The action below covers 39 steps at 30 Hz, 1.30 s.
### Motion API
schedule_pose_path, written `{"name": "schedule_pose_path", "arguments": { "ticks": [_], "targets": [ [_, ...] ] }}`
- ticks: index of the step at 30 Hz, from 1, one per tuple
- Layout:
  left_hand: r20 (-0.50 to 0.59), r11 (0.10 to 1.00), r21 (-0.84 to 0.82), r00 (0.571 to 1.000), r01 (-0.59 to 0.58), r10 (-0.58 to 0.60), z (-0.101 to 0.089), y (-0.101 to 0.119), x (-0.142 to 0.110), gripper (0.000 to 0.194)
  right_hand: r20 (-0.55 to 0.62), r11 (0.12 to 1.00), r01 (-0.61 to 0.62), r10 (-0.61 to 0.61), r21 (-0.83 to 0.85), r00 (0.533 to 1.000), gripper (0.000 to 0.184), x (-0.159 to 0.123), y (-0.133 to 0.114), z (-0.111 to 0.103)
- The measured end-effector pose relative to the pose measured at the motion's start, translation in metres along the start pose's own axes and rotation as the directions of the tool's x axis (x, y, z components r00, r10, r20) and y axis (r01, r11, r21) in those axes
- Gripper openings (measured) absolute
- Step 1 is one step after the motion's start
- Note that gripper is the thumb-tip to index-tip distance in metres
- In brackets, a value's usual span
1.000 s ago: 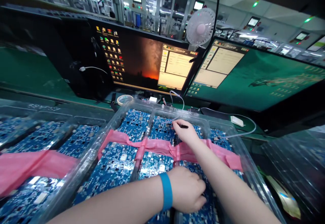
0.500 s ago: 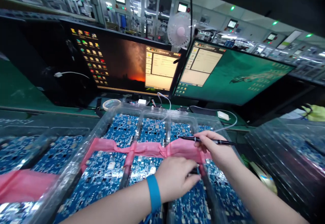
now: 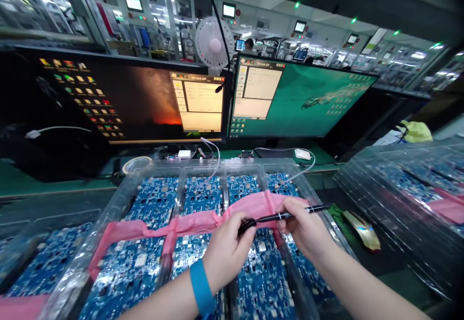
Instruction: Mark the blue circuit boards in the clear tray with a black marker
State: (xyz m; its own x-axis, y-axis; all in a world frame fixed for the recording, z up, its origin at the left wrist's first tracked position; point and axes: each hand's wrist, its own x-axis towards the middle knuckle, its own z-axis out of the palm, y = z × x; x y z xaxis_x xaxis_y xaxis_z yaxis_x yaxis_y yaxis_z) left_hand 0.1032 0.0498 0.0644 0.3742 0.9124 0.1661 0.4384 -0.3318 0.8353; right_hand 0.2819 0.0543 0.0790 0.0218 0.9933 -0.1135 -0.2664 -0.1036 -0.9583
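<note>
My right hand (image 3: 304, 225) pinches a slim black marker pen (image 3: 271, 217) with its tip end pointing left. Fingers of my left hand (image 3: 226, 247), a blue band on its wrist, are closed on a black pen cap (image 3: 247, 224). Cap and pen tip meet; I cannot tell how far the cap is on. Both hands are above a clear plastic tray (image 3: 118, 184) of blue circuit boards (image 3: 264, 271). A pink strip (image 3: 195, 224) runs across the boards, just behind and under the hands.
Two monitors (image 3: 145, 97) stand behind the tray, a small fan (image 3: 214, 44) above them. A tape roll (image 3: 136, 164) and a white adapter (image 3: 302, 154) with a cable lie at the back. Stacked trays (image 3: 384, 199) and a gold mouse-shaped object (image 3: 362, 230) are on the right.
The pen tip and the cap, apart before, now meet. My left hand has turned and come up to the pen. The view has swung right.
</note>
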Motion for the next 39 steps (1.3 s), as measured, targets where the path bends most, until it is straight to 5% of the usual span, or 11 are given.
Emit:
{"name": "schedule_pose_path", "arguments": {
  "ticks": [7,11,16,22,26,29,31,39],
  "targets": [
    [0.106,0.991,0.047,0.987,-0.123,0.118,-0.001,0.002,-0.002,0.022,0.136,0.988,0.006,0.015,-0.156,0.991,0.033,-0.005,0.024,0.007],
    [0.169,0.995,-0.031,0.981,-0.094,0.098,-0.002,0.005,-0.002,0.022,0.217,0.997,0.033,-0.017,-0.073,0.976,0.041,-0.007,0.04,0.016],
    [0.298,0.989,-0.13,0.948,-0.072,0.108,-0.005,0.009,-0.001,0.022,0.3,0.971,0.145,-0.083,-0.189,0.95,0.045,-0.008,0.056,0.01],
    [0.277,0.999,-0.042,0.96,-0.034,0.045,0.001,0.004,-0.001,0.02,0.435,0.888,0.236,-0.046,-0.394,0.899,0.034,0.002,0.024,0.001],
    [0.225,0.999,-0.009,0.974,0.032,-0.029,0.003,0.002,0.0,0.02,0.558,0.737,0.265,0.18,-0.622,0.81,0.038,0.018,-0.009,-0.029],
    [0.192,0.997,0.003,0.978,0.083,-0.082,0.001,0.003,0.001,0.02,0.306,0.37,0.247,0.109,-0.895,0.946,0.012,0.038,-0.008,-0.057],
    [0.192,0.996,0.038,0.977,0.083,-0.089,0.0,0.003,0.0,0.019,0.158,0.18,0.162,-0.036,-0.97,0.987,0.016,0.055,0.002,-0.069],
    [0.246,0.976,0.208,0.969,-0.066,0.013,0.002,0.005,-0.007,0.017,0.081,-0.014,0.08,-0.284,-0.997,0.956,0.023,0.091,0.036,-0.065]
  ]
}}
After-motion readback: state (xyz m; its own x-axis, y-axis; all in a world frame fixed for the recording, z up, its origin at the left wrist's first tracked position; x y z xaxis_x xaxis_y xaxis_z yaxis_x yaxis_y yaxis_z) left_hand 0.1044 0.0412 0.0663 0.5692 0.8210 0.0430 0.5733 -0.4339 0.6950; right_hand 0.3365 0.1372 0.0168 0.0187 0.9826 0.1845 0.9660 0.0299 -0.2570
